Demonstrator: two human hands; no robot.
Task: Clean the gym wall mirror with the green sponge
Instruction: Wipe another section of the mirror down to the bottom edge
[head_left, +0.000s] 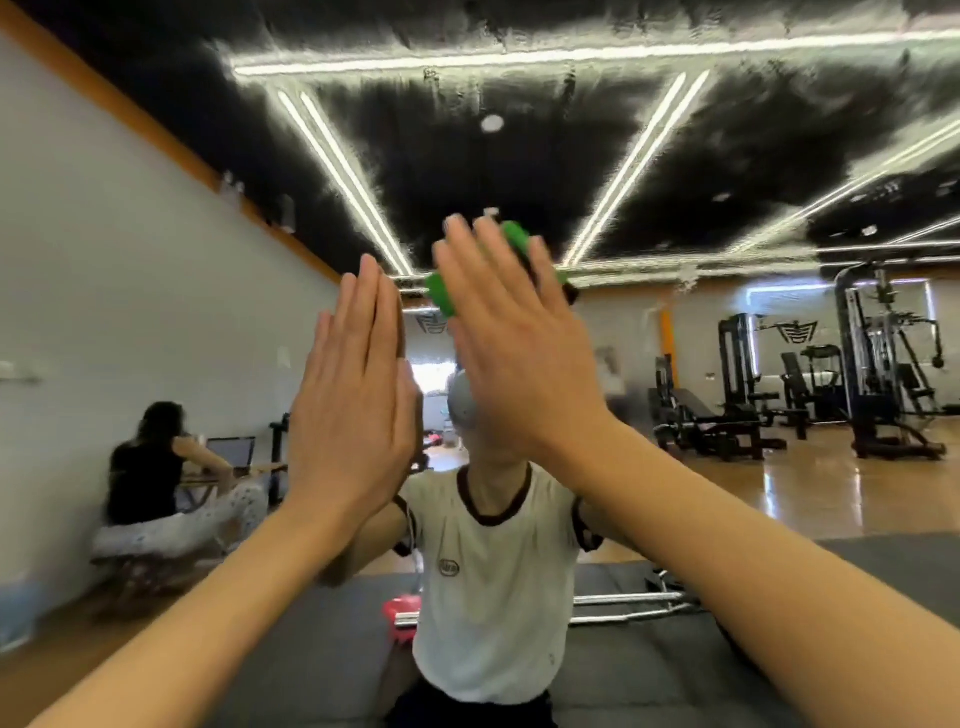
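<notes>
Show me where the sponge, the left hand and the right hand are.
sponge (440, 297): head view, on its green lower-left end showing past the fingers.
left hand (353, 395): head view, on the back of the flat hand.
right hand (514, 353): head view, on the back of the hand pressing the sponge.

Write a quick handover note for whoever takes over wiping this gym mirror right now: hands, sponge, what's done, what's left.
Right hand: fingers straight, pressing the green sponge flat against the mirror, high up.
Left hand: open, flat on the glass beside it, holding nothing.
Done: cannot tell how much has been wiped; no clear streaks or suds show.
Left: work the sponge over the rest of the mirror.
</notes>
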